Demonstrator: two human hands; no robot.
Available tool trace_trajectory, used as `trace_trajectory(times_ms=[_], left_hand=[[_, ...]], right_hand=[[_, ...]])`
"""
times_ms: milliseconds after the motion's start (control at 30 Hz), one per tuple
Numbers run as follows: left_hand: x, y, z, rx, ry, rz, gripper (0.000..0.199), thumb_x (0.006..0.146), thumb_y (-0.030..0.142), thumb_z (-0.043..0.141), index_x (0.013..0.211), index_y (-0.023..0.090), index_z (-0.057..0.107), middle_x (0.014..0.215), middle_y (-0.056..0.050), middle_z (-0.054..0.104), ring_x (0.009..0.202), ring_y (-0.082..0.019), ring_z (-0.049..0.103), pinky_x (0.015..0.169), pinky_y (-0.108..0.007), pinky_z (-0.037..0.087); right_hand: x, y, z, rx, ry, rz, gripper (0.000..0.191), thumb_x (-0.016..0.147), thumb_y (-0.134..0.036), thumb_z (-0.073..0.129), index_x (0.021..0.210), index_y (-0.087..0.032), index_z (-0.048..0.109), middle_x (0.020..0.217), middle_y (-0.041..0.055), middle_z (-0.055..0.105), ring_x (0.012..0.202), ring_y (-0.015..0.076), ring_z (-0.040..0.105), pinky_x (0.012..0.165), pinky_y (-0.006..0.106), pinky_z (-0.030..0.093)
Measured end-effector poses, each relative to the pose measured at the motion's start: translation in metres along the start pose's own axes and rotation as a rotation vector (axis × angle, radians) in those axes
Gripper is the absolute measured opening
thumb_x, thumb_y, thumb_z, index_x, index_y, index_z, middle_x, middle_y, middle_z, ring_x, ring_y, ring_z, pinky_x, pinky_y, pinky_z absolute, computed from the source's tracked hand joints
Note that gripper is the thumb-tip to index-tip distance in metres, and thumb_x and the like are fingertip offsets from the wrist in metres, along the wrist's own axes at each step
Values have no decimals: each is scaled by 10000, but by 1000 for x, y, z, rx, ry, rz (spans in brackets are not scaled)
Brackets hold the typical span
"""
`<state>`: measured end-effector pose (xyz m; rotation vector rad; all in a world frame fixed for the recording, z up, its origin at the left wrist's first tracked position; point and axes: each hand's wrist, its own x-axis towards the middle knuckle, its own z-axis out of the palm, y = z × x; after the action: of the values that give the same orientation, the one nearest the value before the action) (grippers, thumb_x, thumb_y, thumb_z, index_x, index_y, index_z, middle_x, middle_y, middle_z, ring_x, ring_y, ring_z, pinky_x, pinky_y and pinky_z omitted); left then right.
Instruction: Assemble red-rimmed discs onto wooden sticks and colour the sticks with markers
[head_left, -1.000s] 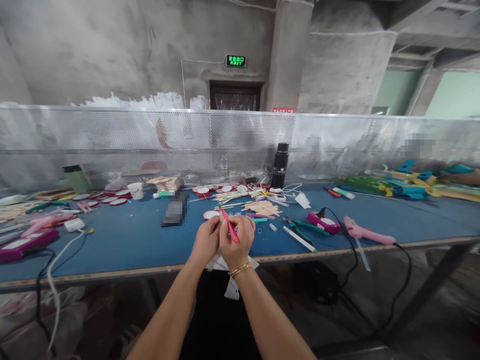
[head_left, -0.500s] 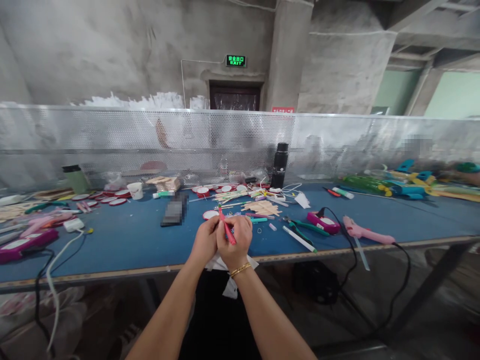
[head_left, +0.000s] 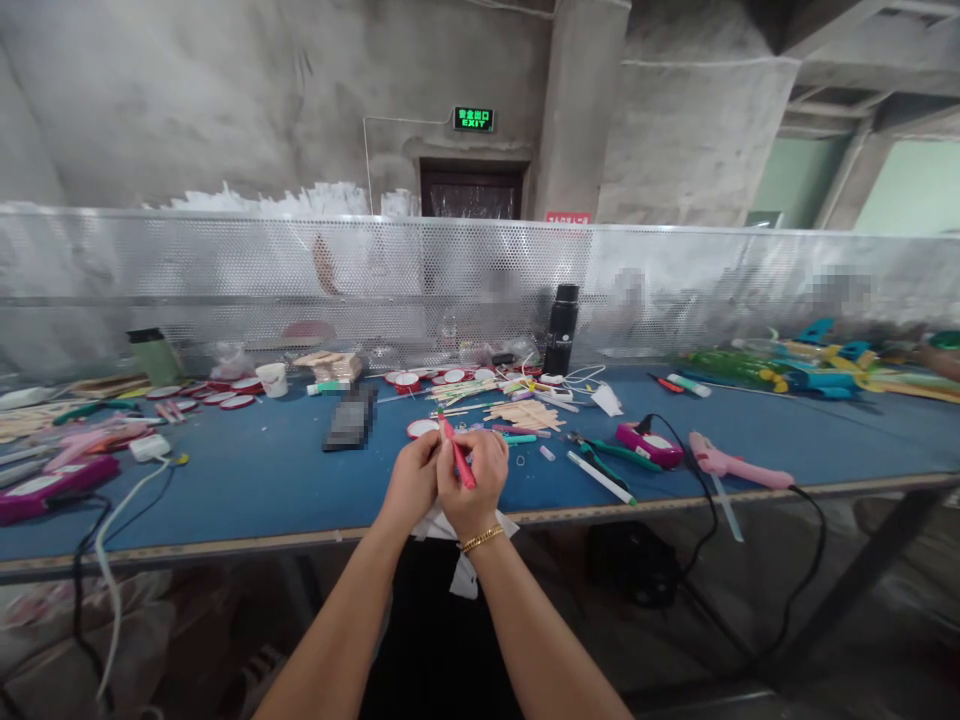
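At the table's front edge my two hands meet. My right hand [head_left: 476, 478] is closed round a red pen [head_left: 464, 464] whose green tip points away from me. My left hand [head_left: 412, 482] is beside it, fingers pinched close to the pen's front part; what they hold is hidden. Just beyond my hands lie a red-rimmed white disc [head_left: 421, 428], small loose pieces and a turquoise pen [head_left: 520, 439]. White cloth or paper [head_left: 465, 576] shows below my wrists.
Right of my hands are a white pen [head_left: 600, 477], green-handled pliers [head_left: 628, 452], a purple device [head_left: 649, 446] and a pink glue gun [head_left: 739, 465]. Wooden sticks [head_left: 525, 415], a black bottle [head_left: 562, 330] and a dark phone [head_left: 349, 418] lie or stand farther back. Cables hang over the front edge.
My hands keep almost the same hold on the red pen. The whole view has shifted very slightly. At the far right edge, another person's arm has moved a little.
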<state>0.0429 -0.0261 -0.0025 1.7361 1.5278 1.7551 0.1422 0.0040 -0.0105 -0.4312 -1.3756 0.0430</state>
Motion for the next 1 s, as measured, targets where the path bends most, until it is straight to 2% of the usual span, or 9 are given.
trace_trajectory(times_ms=[433, 567, 700, 833, 1000], left_hand=[[0, -1, 0, 24, 11, -7, 188, 852, 303, 581, 717, 176, 612, 671, 23, 587, 655, -141, 484, 611, -240, 374], [0, -1, -1, 16, -7, 0, 160, 853, 299, 573, 763, 176, 624, 716, 20, 611, 682, -144, 503, 640, -241, 397], [-1, -1, -1, 32, 11, -1, 205, 859, 304, 573, 696, 180, 572, 663, 32, 560, 655, -135, 468, 609, -235, 365], [0, 0, 0, 27, 1, 4, 185, 856, 317, 566, 745, 176, 613, 708, 20, 607, 679, -144, 498, 640, -241, 395], [0, 0, -1, 34, 14, 0, 209, 852, 315, 578, 695, 178, 592, 664, 25, 574, 652, -139, 470, 614, -238, 370]], right_hand=[[0, -1, 0, -9, 4, 21, 61, 927, -217, 571, 867, -220, 567, 780, 23, 664, 761, 188, 621, 843, 379, 456], [0, 0, 0, 0, -3, -15, 67, 921, -212, 576, 855, -220, 567, 766, 15, 657, 749, 185, 614, 840, 376, 456], [0, 0, 0, -20, 16, 24, 64, 922, -210, 578, 859, -217, 570, 776, 15, 661, 762, 184, 619, 854, 375, 449], [0, 0, 1, 9, -7, -18, 70, 917, -211, 587, 851, -219, 564, 768, 14, 657, 752, 184, 613, 845, 373, 453], [0, 0, 1, -2, 15, 21, 63, 922, -210, 584, 861, -219, 571, 782, 18, 660, 765, 185, 615, 857, 379, 448]])
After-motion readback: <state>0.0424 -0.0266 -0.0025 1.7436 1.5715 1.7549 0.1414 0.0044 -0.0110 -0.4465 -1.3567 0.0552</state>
